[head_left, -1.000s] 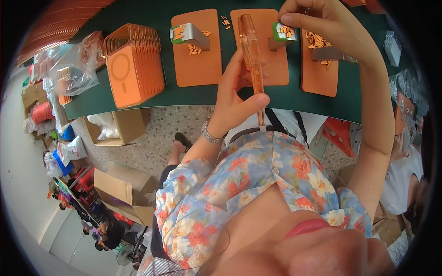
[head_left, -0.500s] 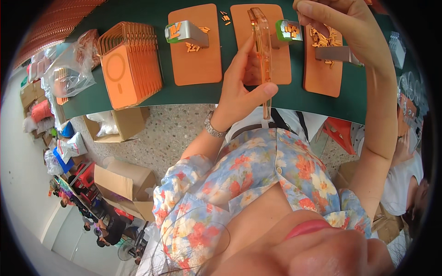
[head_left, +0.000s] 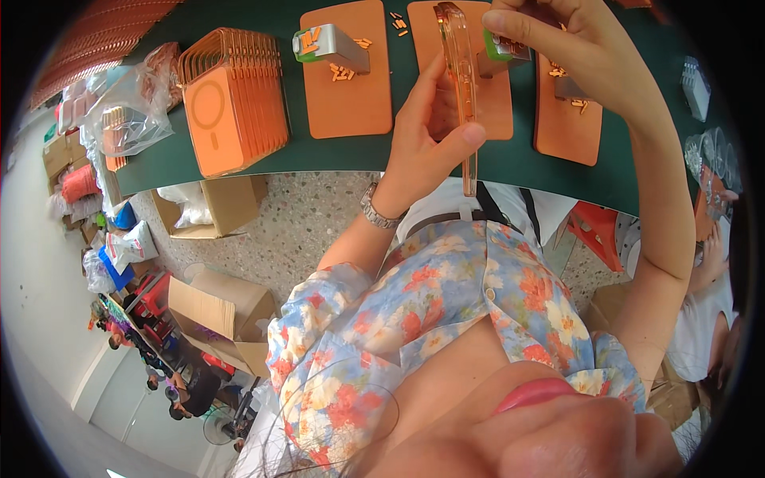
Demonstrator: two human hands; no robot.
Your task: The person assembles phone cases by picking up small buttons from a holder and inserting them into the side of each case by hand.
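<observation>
A clear orange phone case (head_left: 460,88) stands on edge above the green table (head_left: 335,155), its long side running up and down. The left hand (head_left: 422,135) is wrapped around the case, thumb pressed across its near edge and the fingers behind it; a metal watch (head_left: 377,209) sits on that wrist. The right hand (head_left: 570,48) is at the case's upper end, its fingertips pinched together at the top corner; whether they grip the case itself or a small part there cannot be told.

Under the hands lies an orange mat (head_left: 498,107), with a green-ended block (head_left: 504,49) just beside the right hand's fingers. To the left, a second mat (head_left: 348,95) bears a grey block (head_left: 328,44) and scattered small orange pieces (head_left: 343,73). To the right, a third mat (head_left: 567,123) lies partly under the right forearm. Further left, a row of orange cases (head_left: 231,95) stands upright on the table, and beside them lie clear bags (head_left: 127,111) holding more cases.

Below the table edge, cardboard boxes (head_left: 219,203) sit on the speckled floor (head_left: 319,231). The person wears a floral shirt (head_left: 446,311).
</observation>
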